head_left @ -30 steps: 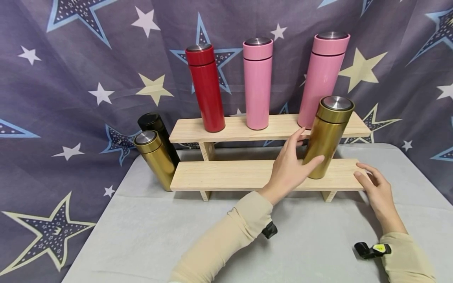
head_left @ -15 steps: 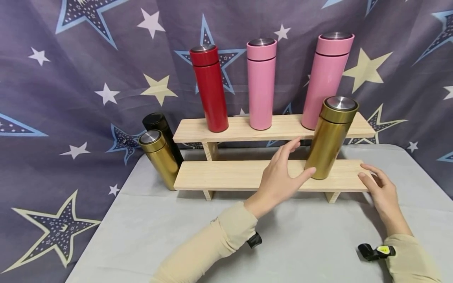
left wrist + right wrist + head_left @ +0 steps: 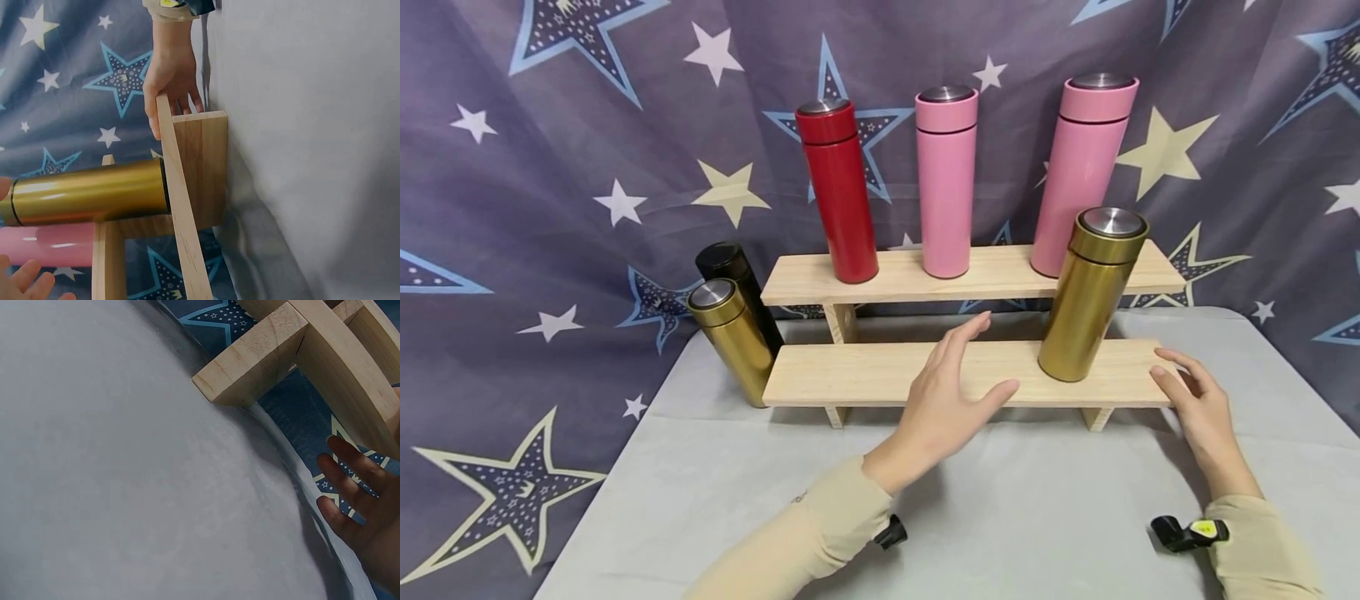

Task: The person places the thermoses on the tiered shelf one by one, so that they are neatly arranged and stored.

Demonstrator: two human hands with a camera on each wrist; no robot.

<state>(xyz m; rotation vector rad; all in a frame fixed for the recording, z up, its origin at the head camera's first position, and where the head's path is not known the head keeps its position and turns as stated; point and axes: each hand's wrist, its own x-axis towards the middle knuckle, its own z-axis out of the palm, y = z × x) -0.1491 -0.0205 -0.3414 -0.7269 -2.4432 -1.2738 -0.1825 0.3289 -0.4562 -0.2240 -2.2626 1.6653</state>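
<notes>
In the head view, a gold thermos flask (image 3: 1086,308) stands on the right part of the lower board of a two-tier wooden shelf (image 3: 850,375). Left of that flask is my left hand (image 3: 940,408), its fingers spread and holding nothing, just over the board's front edge. My right hand (image 3: 1206,417) grips the right end of the lower board; the left wrist view has fingers on both sides of it. On the upper board stand a red flask (image 3: 842,200), a pink flask (image 3: 946,192) and a second pink flask (image 3: 1082,175), its base partly behind the gold one.
Left of the shelf, a shorter gold flask (image 3: 733,342) stands on the grey-covered table (image 3: 1037,500), with a black flask (image 3: 745,279) behind it. A star-patterned curtain (image 3: 647,150) hangs close behind the shelf.
My left hand has moved away from the gold flask, to the left and toward me. The flask stays on the lower board. My right hand keeps its place at the board's end.
</notes>
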